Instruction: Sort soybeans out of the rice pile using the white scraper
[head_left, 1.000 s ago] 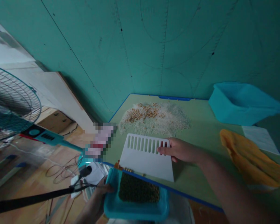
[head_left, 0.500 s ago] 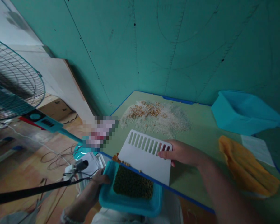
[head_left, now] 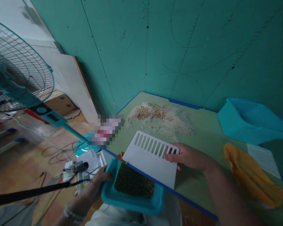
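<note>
My left hand [head_left: 104,178] grips the left rim of a turquoise plastic tray [head_left: 129,205], held just below the table's front edge. Dark green beans [head_left: 133,182] fill part of it, with some paler ones at the right. My right hand [head_left: 181,155] is closed round the upper right corner of a white slotted board [head_left: 151,164], thumb on top. The board's lower edge lies along the blue table edge, above the tray. Farther back on the table, yellow soybeans [head_left: 153,111] lie on a spread heap of whitish grains [head_left: 176,124].
A turquoise bin [head_left: 250,121] stands at the table's back right, with an orange cloth [head_left: 253,175] and a white sheet [head_left: 264,158] in front. The green wall [head_left: 122,47] closes off the back. On the left stand a fan [head_left: 21,72] and loose cables [head_left: 58,150].
The few yellow soybeans along the board's lower edge have mostly gone from the table edge. The camera view has shifted slightly; both hands keep their holds.
</note>
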`<state>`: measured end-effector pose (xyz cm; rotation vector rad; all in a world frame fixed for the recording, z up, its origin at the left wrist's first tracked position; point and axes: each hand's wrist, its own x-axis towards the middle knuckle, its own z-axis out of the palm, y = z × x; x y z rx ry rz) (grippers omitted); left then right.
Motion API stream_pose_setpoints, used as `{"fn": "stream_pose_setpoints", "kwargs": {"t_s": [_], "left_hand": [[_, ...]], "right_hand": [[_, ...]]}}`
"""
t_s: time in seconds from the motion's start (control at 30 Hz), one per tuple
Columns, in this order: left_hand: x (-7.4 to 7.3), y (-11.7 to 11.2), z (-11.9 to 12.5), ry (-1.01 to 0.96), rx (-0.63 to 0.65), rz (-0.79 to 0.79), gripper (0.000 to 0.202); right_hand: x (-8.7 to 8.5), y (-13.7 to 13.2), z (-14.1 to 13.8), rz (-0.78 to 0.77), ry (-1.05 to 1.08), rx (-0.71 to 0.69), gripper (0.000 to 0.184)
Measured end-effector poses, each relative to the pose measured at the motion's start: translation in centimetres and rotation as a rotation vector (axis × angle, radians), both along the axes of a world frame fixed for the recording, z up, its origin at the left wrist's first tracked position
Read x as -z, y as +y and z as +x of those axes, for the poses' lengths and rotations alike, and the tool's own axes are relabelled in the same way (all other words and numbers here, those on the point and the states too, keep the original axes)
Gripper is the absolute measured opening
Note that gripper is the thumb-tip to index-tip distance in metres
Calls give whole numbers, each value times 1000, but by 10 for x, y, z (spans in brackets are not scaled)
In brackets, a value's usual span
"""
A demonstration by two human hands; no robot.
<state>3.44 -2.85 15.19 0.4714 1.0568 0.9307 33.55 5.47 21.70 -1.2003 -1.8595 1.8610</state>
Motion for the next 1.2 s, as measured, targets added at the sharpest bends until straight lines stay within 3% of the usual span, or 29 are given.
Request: {"fn": "stream_pose_setpoints", "kwargs": {"t_s": [0.33, 0.4, 0.57, 0.67, 0.73, 0.83, 0.93, 1.07, 1.2], "left_hand": [[5, -5, -3, 73, -34, -4, 33], [5, -4, -2, 52, -27, 0, 41], [8, -4, -4, 47, -28, -8, 51], [10, -4, -6, 40, -33, -15, 51], [10, -4, -6, 28, -38, -26, 51], [10, -4, -5, 9, -48, -19, 49], [22, -3, -11, 7, -50, -7, 37], [55, 9, -32, 144, -136, -93, 27], [74, 28, -49, 237, -75, -76, 28]], "right_hand": [[-3, 1, 6, -20, -23, 48, 28], [-5, 4, 10, -11, 1, 200, 33], [-10, 18, 24, 195, 239, 895, 40], [-12, 19, 25, 273, 318, 1070, 40], [-12, 13, 18, 241, 288, 1000, 38], [-9, -3, -3, 182, 186, 707, 33], [0, -15, -26, 142, 120, 448, 30], [16, -15, -42, 205, 54, 366, 24], [28, -5, -43, 216, 74, 383, 23]]}}
